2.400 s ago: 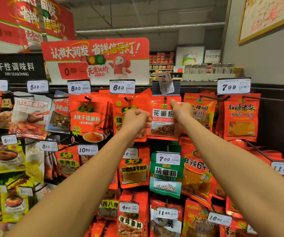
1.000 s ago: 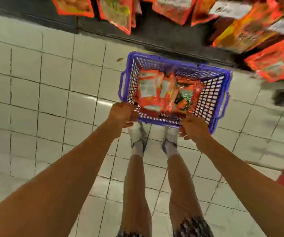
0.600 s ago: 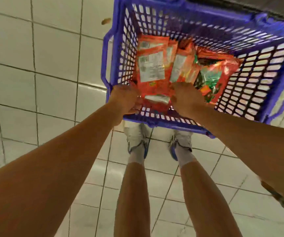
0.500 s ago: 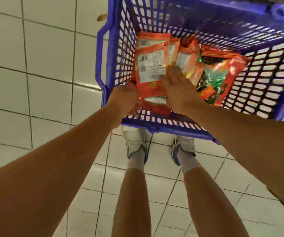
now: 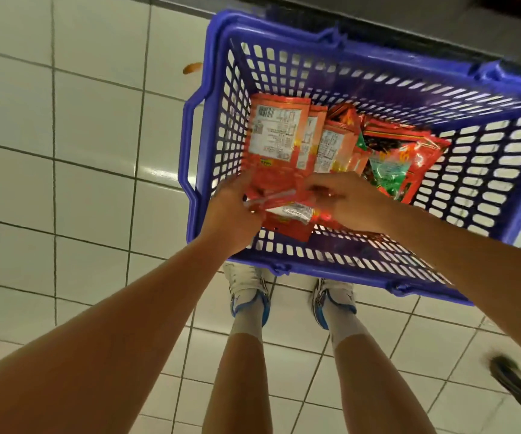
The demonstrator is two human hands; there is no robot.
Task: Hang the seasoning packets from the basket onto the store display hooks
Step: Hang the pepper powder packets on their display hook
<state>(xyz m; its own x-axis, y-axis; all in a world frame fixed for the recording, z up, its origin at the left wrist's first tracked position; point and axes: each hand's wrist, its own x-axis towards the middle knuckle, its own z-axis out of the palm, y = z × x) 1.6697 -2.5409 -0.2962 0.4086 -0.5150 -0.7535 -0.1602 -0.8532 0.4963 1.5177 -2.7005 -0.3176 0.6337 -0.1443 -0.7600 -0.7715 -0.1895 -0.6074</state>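
Both hands (image 5: 287, 205) pinch red pkt (image 5: 276, 142) in basket (image 5: 488, 170).

The scene is viewed by a single head-worn wide-angle camera, aimed steeply downward from close above, so that a blue basket (image 5: 488, 170) on a tiled floor (image 5: 80, 136) is framed beyond both forearms.

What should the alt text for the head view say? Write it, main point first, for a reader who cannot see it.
Both hands reach into a blue basket on a tiled floor: the left hand and right hand pinch the lower edge of a red packet. More packets lie beside it, and the person's shoes stand just behind the basket.
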